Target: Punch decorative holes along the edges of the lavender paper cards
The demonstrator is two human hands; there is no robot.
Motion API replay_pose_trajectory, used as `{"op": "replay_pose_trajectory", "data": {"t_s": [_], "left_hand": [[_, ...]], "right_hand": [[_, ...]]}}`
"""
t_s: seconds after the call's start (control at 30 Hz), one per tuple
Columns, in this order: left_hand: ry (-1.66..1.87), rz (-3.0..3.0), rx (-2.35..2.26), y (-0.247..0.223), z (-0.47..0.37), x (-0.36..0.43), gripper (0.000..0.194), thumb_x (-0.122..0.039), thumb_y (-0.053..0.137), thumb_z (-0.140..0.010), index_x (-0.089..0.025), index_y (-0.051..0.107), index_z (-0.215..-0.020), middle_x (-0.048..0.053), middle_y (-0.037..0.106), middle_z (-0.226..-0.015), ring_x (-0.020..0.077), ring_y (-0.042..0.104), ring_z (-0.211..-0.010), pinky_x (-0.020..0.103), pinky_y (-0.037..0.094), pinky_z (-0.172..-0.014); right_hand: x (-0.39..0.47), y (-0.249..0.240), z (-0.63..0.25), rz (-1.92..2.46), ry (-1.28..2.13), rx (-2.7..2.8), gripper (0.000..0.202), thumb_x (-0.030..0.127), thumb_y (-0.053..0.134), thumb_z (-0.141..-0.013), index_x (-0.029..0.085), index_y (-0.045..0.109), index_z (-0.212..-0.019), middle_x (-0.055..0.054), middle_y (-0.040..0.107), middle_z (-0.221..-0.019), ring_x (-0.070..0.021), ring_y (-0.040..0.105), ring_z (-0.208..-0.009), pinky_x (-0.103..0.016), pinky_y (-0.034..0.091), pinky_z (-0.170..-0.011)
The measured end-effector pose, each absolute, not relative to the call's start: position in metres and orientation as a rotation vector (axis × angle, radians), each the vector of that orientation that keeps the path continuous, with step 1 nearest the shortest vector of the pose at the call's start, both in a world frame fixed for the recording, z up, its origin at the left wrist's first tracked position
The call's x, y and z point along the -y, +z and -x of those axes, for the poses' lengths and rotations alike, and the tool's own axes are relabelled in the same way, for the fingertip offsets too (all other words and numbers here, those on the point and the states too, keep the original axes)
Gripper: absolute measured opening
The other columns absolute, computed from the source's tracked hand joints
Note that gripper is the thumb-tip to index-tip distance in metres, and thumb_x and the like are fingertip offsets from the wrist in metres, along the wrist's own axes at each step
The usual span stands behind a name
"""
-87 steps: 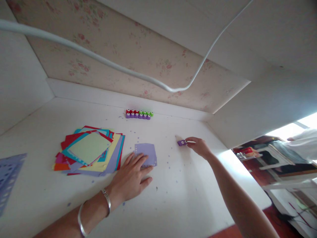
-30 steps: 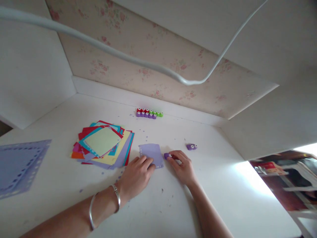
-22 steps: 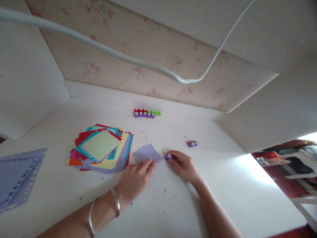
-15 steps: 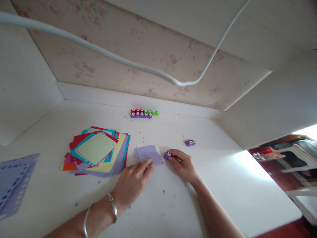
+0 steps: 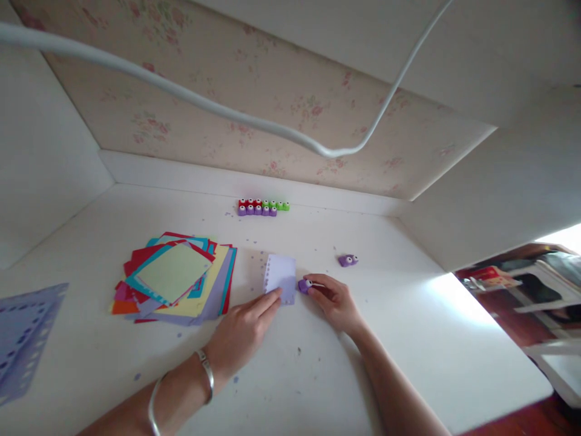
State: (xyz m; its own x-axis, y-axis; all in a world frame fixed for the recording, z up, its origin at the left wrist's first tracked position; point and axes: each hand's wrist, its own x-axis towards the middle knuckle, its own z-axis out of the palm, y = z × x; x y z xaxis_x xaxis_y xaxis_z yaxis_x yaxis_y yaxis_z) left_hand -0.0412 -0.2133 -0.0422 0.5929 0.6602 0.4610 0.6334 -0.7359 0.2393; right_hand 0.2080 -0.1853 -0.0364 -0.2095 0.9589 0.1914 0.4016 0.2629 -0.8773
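A white cable sags in front of floral wallpaper; at far right, reddish floor shows

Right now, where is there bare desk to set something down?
A broad bare patch of desk lies between the right forearm and the desk's right edge; another, between the paper pile and left panel. Crowded: left hand on purple sheet, purple punch in right hand beside it.

Paper stack left of single sheet, punch row behind.
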Motion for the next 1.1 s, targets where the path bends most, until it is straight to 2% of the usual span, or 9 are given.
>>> {"op": "replay_pose_trajectory", "data": {"t_s": [0.3, 1.1], "left_hand": [[0.909, -2.619, -1.139, -0.0380, 0.0456, 0.2097, 0.045, 0.003, 0.042, -0.083, -0.014, 0.061, -0.120, 0.007, 0.059, -0.130, 0.0140, 0.064, -0.107, 0.026, 0.051, -0.097], [0.870, -2.592, -1.154, -0.0372, 0.0448, 0.2096, 0.043, 0.003, 0.042, -0.083, -0.014, 0.063, -0.118, 0.007, 0.061, -0.128, 0.0155, 0.066, -0.104, 0.028, 0.053, -0.095]], "right_hand": [[0.1879, -0.0348, -0.2057, 1.223, 0.908, 1.762, 0.023, 0.030, 0.060, -0.087, 0.023, 0.068, -0.107, -0.008, 0.069, -0.105, -0.0209, 0.066, -0.094, -0.039, 0.057, -0.083], [0.1872, -0.0364, -0.2058, 1.235, 0.968, 1.699, 0.024, 0.032, 0.062, -0.085, 0.023, 0.068, -0.107, -0.007, 0.069, -0.105, -0.0208, 0.066, -0.095, -0.039, 0.057, -0.085]]}}
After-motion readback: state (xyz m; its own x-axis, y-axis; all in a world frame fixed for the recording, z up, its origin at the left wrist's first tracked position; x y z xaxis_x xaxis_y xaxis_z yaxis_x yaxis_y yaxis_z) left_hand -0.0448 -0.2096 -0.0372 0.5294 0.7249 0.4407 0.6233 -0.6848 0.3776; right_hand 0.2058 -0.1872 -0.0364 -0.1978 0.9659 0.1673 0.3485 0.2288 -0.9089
